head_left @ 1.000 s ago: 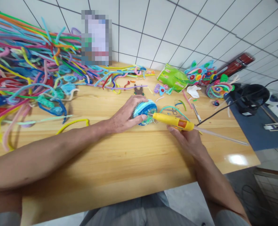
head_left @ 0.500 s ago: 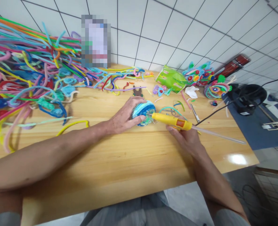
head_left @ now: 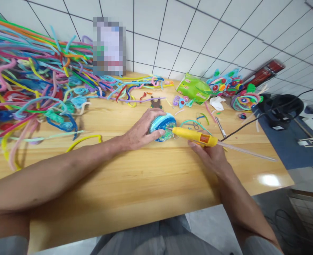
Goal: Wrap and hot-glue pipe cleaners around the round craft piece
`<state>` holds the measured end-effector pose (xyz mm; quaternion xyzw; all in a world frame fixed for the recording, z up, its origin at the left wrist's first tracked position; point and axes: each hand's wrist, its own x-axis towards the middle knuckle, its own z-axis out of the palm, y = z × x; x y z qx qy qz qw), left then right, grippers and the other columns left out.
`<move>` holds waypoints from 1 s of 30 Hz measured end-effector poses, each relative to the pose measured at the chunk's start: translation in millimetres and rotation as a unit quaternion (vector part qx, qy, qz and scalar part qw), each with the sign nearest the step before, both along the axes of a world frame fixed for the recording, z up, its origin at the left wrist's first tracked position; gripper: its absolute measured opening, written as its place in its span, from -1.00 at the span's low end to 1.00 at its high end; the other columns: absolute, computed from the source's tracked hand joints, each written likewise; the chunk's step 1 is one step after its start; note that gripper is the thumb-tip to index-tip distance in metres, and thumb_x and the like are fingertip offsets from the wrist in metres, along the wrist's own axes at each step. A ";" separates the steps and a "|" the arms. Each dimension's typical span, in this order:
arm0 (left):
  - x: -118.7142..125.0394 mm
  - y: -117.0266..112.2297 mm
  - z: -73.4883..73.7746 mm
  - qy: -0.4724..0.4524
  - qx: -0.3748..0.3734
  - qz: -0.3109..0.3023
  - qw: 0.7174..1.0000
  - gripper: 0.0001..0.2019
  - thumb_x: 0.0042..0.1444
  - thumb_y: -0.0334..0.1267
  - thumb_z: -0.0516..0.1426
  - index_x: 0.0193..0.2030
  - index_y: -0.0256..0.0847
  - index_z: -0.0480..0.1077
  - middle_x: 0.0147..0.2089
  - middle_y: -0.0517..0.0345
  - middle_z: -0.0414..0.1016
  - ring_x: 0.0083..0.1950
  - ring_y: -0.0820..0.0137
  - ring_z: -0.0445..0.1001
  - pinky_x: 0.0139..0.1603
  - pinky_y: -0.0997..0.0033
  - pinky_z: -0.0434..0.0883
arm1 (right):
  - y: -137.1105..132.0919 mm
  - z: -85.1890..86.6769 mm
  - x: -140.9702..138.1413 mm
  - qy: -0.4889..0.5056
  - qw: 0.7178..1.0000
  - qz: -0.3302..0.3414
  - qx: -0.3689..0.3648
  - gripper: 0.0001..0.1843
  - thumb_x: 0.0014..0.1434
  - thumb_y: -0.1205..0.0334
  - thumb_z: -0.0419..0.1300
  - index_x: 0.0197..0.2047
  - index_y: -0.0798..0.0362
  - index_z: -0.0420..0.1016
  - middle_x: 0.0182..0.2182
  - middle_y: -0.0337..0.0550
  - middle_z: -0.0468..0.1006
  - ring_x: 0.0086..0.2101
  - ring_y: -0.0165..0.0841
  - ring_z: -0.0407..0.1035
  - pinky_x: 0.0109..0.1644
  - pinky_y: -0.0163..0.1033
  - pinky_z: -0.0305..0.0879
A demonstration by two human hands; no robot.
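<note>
My left hand [head_left: 141, 131] is wrapped round a round blue and teal coiled pipe-cleaner piece [head_left: 163, 126] resting on the wooden table [head_left: 135, 177]. My right hand [head_left: 212, 156] grips a yellow glue gun [head_left: 195, 136] by its handle. The gun's nozzle touches the right side of the coiled piece. A clear glue stick [head_left: 248, 152] pokes out of the gun's back end towards the right.
A big heap of coloured pipe cleaners [head_left: 31, 81] covers the table's left and back. A green packet [head_left: 193, 88], finished coiled ornaments [head_left: 226, 83], small scraps and a metal tool [head_left: 221, 126] lie at the back right. A black cord [head_left: 254, 120] runs off right.
Almost nothing differs; both hands hold their places, and the view has shifted only slightly.
</note>
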<state>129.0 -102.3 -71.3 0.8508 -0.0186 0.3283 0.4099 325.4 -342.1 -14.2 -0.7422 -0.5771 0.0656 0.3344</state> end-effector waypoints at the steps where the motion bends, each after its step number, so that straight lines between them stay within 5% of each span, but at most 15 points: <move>1: -0.2 0.0 0.1 -0.001 0.003 0.000 1.000 -0.46 0.48 0.09 0.15 0.44 -0.11 0.24 0.40 -0.23 0.39 0.49 0.01 0.36 0.53 -0.18 0.38 | 0.1 0.3 0.3 0.000 1.000 -0.003 0.003 -0.70 0.41 -0.12 0.29 -0.19 -0.08 0.57 -0.32 -0.14 0.64 -0.29 -0.16 0.54 -0.16 -0.05 0.53; 11: 1.4 0.4 -0.7 -0.012 0.005 -0.004 1.000 -0.48 0.49 0.10 0.15 0.42 -0.10 0.25 0.38 -0.21 0.39 0.48 0.05 0.37 0.52 -0.12 0.39 | 2.8 4.5 -1.7 -0.011 1.000 0.008 0.015 -0.71 0.41 -0.10 0.28 -0.24 -0.10 0.52 -0.40 -0.19 0.56 -0.38 -0.21 0.47 -0.28 -0.09 0.44; 30: -0.2 -1.2 1.6 -0.004 -0.001 -0.005 1.000 -0.47 0.48 0.09 0.16 0.43 -0.09 0.25 0.40 -0.21 0.39 0.50 0.02 0.35 0.54 -0.17 0.36 | 0.2 1.0 -1.1 0.017 1.000 -0.018 0.007 -0.69 0.39 -0.16 0.31 -0.17 -0.10 0.55 -0.37 -0.16 0.59 -0.32 -0.16 0.50 -0.15 -0.02 0.54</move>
